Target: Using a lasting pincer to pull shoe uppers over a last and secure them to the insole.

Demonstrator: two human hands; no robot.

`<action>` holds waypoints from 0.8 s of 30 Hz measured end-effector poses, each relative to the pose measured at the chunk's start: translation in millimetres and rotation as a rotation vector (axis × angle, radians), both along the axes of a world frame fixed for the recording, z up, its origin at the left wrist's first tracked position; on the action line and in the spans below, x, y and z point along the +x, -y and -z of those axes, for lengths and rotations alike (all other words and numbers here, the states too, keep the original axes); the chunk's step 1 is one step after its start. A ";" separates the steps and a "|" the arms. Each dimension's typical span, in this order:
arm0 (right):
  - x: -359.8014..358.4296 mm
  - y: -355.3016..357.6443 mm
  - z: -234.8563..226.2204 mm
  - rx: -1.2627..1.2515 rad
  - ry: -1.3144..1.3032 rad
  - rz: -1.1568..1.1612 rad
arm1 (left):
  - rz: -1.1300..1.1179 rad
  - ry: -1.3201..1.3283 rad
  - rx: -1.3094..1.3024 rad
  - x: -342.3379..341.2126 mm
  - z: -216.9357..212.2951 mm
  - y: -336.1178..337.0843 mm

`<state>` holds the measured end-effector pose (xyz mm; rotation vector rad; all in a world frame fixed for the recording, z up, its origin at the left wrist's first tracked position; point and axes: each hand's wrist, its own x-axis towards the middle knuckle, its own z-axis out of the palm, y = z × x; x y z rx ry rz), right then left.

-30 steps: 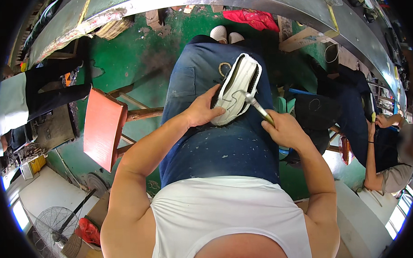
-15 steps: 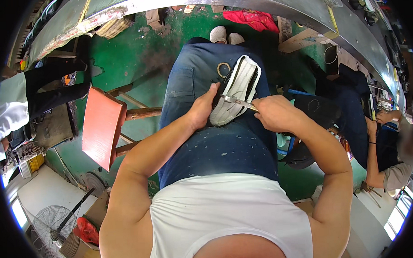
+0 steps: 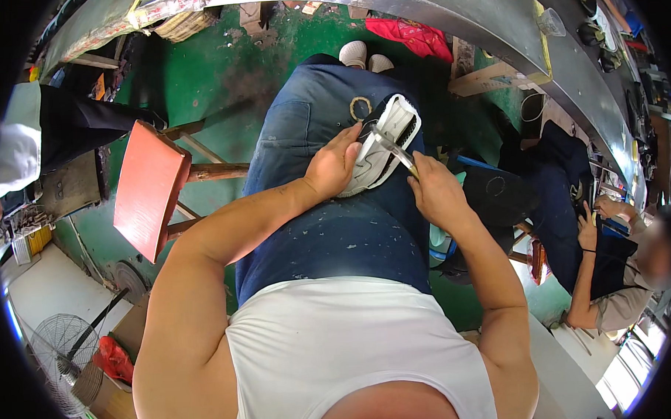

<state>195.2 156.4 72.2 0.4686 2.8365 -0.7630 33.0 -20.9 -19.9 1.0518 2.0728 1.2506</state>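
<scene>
Across my lap lies a shoe upper [image 3: 394, 150], its pale underside facing up and dark material along its edge. My left hand [image 3: 335, 164] grips the shoe's left side, with the fingers partly hidden beyond its edge. My right hand [image 3: 438, 191] is closed round the handle of a hammer [image 3: 391, 145] with a metal head and shaft. The hammer's head is at the shoe's left edge, close to my left fingertips; whether it touches the shoe I cannot tell. A tan ring [image 3: 360, 108] rests on my jeans beyond the shoe.
A red-topped stool [image 3: 148, 190] stands to my left, with a standing fan [image 3: 66, 359] behind it. A metal-edged bench [image 3: 447, 12] curves across the far side. Another person [image 3: 619, 281] sits at my right, and someone in dark trousers [image 3: 88, 118] is at far left.
The hammer's head has moved away from me along the shoe, and its shaft is angled more steeply. My left hand has shifted farther along the shoe. The whole view has turned slightly.
</scene>
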 end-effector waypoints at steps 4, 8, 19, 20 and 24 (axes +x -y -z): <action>22.7 2.4 11.3 -0.080 0.049 0.107 | 0.142 -0.084 -0.023 -7.0 -6.1 1.0; 40.8 -3.7 7.8 -0.202 0.193 0.178 | 0.271 -0.138 -0.114 -11.8 -8.2 -1.3; 3.4 -24.3 27.9 -0.030 0.049 0.012 | 0.254 0.006 -0.135 -16.4 -9.9 -1.0; 4.6 -26.5 38.9 -0.074 -0.117 0.011 | 0.273 -0.031 -0.121 -18.0 -12.7 -2.5; 25.9 -11.4 44.9 -0.032 -0.306 0.046 | 0.415 -0.121 -0.174 -21.1 -15.2 -3.6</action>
